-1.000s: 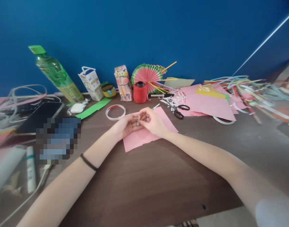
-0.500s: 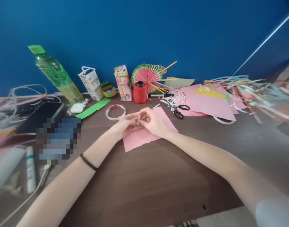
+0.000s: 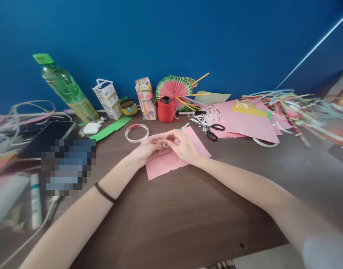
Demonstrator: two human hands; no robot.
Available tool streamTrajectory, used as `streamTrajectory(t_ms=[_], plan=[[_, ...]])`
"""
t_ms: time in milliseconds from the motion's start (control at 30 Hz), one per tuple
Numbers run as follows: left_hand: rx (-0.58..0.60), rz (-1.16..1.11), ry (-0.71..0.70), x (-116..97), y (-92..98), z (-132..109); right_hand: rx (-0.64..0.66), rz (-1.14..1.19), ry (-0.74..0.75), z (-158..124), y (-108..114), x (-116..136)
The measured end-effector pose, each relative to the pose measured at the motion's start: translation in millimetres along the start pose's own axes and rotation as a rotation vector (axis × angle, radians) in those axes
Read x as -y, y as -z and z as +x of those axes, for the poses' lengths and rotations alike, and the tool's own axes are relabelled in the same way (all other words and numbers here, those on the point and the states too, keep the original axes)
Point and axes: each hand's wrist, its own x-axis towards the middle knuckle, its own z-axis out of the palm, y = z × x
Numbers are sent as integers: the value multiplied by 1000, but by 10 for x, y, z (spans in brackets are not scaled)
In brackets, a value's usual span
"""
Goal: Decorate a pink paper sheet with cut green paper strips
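Observation:
My left hand [image 3: 145,150] and my right hand [image 3: 182,145] meet fingertip to fingertip over a pink paper sheet [image 3: 174,160] lying on the brown table [image 3: 174,216]. Both pinch a small rolled strip of white and green paper [image 3: 164,142] between them. My left wrist wears a thin black band [image 3: 104,192]. A roll of clear tape [image 3: 136,132] lies just left of my hands. Black-handled scissors [image 3: 213,131] lie to the right among white paper scraps.
Against the blue wall stand a green bottle [image 3: 66,87], two small cartons [image 3: 107,98], a red thread spool [image 3: 166,109] and a folded paper fan [image 3: 174,86]. Pink sheets [image 3: 248,121] and coloured strips fill the right. A phone [image 3: 46,138], cables and earbud case [image 3: 90,128] lie left.
My fingers have shifted slightly around the small paper roll and lowered a little towards the pink sheet; the rest of the table is unchanged.

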Motion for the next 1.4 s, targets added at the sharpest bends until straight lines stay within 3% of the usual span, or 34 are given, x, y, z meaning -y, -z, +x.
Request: streamTrajectory(t_ms=[500, 1400], plan=[[9, 17, 8, -3, -13, -13, -72, -106, 27, 5, -8, -74], [-5, 40, -9, -12, -48, -41, -53, -118, -75, 21, 7, -34]])
